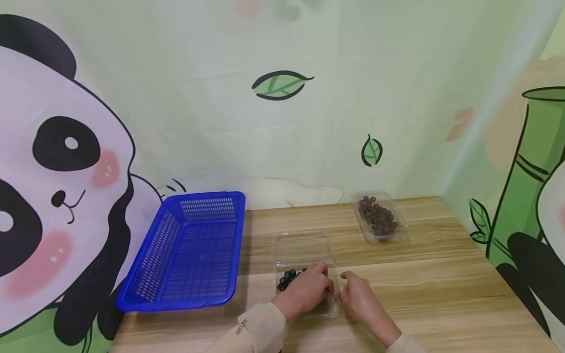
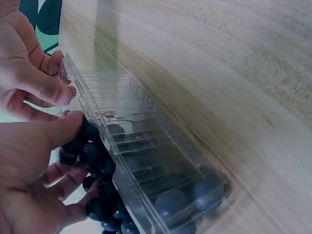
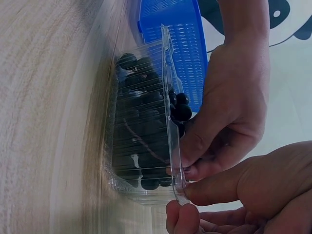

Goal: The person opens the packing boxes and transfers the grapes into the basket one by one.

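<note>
A clear plastic clamshell box [image 1: 328, 306] sits on the table with its lid [image 1: 302, 247] laid back. Dark grapes [image 2: 100, 183] fill it, a few bulging above the rim in the left wrist view. My left hand [image 1: 306, 289] reaches over the box and grips the grape bunch, thumb on one side and fingers curled beneath; in the right wrist view the left hand's [image 3: 234, 107] fingertips are partly hidden behind the rim. At the box's right side, my right hand [image 1: 364, 301] pinches the rim between thumb and finger, seen closely where the right hand [image 3: 273, 190] meets the corner.
To the left stands a blue mesh basket [image 1: 198, 250] with nothing in it. A second clear box [image 1: 399, 230] with reddish grapes [image 1: 377, 215] is at the table's back right. Behind the wooden table [image 1: 428, 294] hangs a printed panda backdrop [image 1: 309, 147].
</note>
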The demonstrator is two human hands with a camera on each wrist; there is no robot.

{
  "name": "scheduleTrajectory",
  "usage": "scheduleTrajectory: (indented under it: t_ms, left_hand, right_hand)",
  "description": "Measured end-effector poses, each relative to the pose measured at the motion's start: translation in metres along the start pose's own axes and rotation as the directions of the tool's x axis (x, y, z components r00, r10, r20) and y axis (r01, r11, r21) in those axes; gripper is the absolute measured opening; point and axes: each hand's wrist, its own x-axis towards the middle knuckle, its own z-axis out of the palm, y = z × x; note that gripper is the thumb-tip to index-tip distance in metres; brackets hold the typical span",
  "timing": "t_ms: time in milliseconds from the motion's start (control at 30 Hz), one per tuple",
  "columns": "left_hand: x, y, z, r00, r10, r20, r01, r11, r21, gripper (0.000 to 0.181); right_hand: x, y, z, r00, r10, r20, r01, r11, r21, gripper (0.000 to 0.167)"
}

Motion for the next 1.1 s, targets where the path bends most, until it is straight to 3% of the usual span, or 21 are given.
scheduleTrajectory:
  t_ms: [300,567,767,967,1100]
  left_hand:
    - [-0.002,-0.003,0.002,0.996,-0.021,-0.088,0.013,0.996,-0.090,0.009]
    - [-0.007,-0.007,0.002,0.978,-0.062,-0.199,0.028,0.985,-0.171,0.007]
    - [-0.011,-0.011,0.001,0.961,-0.038,-0.273,-0.010,0.985,-0.173,0.005]
    - [-0.015,-0.016,-0.002,0.934,0.007,-0.358,-0.066,0.986,-0.153,0.003]
    - [-0.017,-0.018,-0.006,0.919,0.002,-0.394,-0.072,0.984,-0.165,0.004]
  right_hand:
    - [0.000,0.000,0.001,1.000,0.003,0.002,-0.003,1.000,-0.006,0.036]
    - [0.000,0.001,0.002,0.999,-0.031,-0.025,0.031,0.999,-0.023,0.035]
    - [0.001,0.000,0.001,1.000,-0.012,0.001,0.012,0.999,-0.042,0.035]
    - [0.001,0.000,0.001,1.000,-0.009,0.001,0.009,0.999,-0.042,0.036]
    - [0.001,0.000,0.001,1.000,-0.013,-0.002,0.013,0.999,-0.036,0.037]
